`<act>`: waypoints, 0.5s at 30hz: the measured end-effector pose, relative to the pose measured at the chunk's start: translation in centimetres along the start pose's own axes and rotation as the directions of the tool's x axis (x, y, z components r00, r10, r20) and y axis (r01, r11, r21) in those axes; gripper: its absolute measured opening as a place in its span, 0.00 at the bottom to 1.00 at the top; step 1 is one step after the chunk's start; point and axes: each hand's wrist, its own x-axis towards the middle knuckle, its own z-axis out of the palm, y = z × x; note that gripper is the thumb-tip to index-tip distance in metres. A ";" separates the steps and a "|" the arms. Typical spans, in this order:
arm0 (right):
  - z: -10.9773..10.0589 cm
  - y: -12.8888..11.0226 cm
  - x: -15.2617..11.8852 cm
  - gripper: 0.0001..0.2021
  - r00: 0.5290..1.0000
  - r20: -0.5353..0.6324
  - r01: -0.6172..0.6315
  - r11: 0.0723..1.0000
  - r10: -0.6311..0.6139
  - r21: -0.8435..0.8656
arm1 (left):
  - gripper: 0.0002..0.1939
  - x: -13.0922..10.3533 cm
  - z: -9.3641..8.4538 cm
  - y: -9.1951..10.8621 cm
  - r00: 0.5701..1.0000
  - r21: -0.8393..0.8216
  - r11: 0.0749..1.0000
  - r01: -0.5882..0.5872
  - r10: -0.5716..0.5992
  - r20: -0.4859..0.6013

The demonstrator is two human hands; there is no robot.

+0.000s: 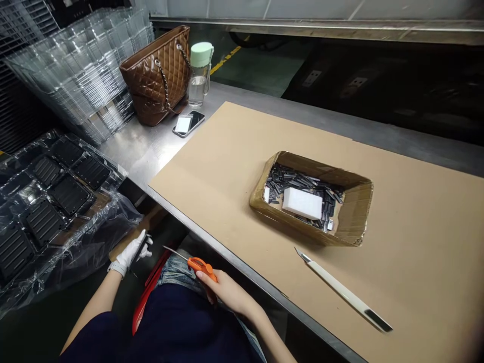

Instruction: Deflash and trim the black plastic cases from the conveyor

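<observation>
My left hand (pixel 130 253), in a white glove, is closed around a dark flat plastic part (pixel 141 248), seen nearly edge-on beside the tray on the left. My bare right hand (pixel 227 290) is wrapped around orange-handled scissors (pixel 198 263) above my lap. Their thin metal tip points left towards the gloved hand, apart from the part. In a clear tray (pixel 120 174) at the left lie several ribbed black plastic parts (pixel 70 193), with clear plastic film (pixel 94 237) over the tray's near side.
An open cardboard box (pixel 272 214) on the brown board (pixel 212 166) holds small black strips (pixel 283 176) and a white block (pixel 302 202). A white-handled craft knife (pixel 344 292) lies nearer. Behind are a phone (pixel 194 121), brown handbag (pixel 151 75), water bottle (pixel 197 88) and stacked clear trays (pixel 83 70).
</observation>
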 end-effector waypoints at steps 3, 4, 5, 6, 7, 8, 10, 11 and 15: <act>0.0 0.3 -0.4 0.26 0.998 0.051 0.022 0.996 -0.027 0.086 | 0.19 -0.3 0.6 -0.4 0.997 -0.253 0.967 0.028 -0.009 0.076; 0.0 0.3 -0.6 0.26 0.997 0.066 0.027 0.996 -0.032 0.085 | 0.19 -0.3 0.9 -0.5 0.996 -0.333 0.942 0.028 0.000 0.085; 0.2 0.2 -0.9 0.26 0.995 0.088 0.034 0.997 -0.040 0.068 | 0.20 -0.4 1.2 -0.4 0.996 -0.410 0.912 0.023 0.013 0.084; 0.3 0.1 -1.2 0.25 0.993 0.110 0.038 0.999 -0.040 0.029 | 0.20 -0.4 1.5 -0.3 0.997 -0.482 0.876 0.012 0.027 0.075; 0.6 -0.1 -1.5 0.25 0.992 0.120 0.039 0.998 -0.034 -0.043 | 0.20 -0.5 1.8 -0.2 0.997 -0.545 0.838 0.002 0.038 0.062; 0.9 -0.4 -1.8 0.25 0.994 0.107 0.039 0.989 -0.024 -0.142 | 0.20 -0.6 2.2 0.0 0.998 -0.600 0.800 -0.006 0.045 0.051; 1.4 -0.8 -2.5 0.24 1.000 0.012 0.008 0.932 -0.004 -0.362 | 0.18 -0.7 2.9 0.3 0.998 -0.681 0.732 -0.010 0.048 0.037; 1.6 -1.0 -2.9 0.23 0.999 -0.053 -0.024 0.896 0.001 -0.444 | 0.17 -0.8 3.2 0.5 0.998 -0.711 0.704 -0.007 0.046 0.036; 1.5 -1.2 -4.9 0.22 0.978 -0.203 -0.133 0.871 0.039 -0.472 | 0.14 -1.2 4.5 1.6 0.997 -0.775 0.631 0.011 0.052 0.057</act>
